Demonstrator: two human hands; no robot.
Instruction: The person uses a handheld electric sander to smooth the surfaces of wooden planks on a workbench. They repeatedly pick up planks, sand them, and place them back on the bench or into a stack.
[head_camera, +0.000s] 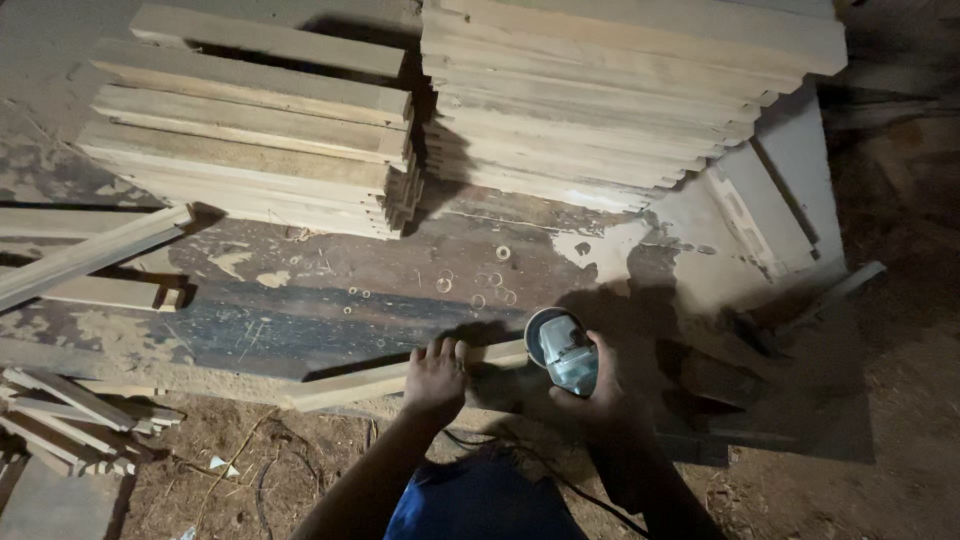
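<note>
Sanding of a wooden strip (400, 378) at the near edge of a worn table (300, 310), seen from above. The left hand (436, 378), lower centre of the frame, lies flat with fingers spread on the strip, pressing it against the table edge. The right hand (590, 395), just to the right, is wrapped round the body of a small grinder (562, 350), whose round disc end meets the right end of the strip; whether the disc is turning cannot be told. A dark cord (560, 480) trails from the tool towards the lower right. Two stacks of planks occupy the top of the frame: one at upper left (250, 130), one at upper right (610, 100). Loose offcuts (70, 420) lie at lower left on the sawdust-covered floor (880, 420).

For clean work at this step, judged from the positions shown: the holding hand should stay well clear of the disc, pressure on the strip should be firm and even, the tool should be held at a shallow angle along the grain, and the cord kept behind the body.
</note>
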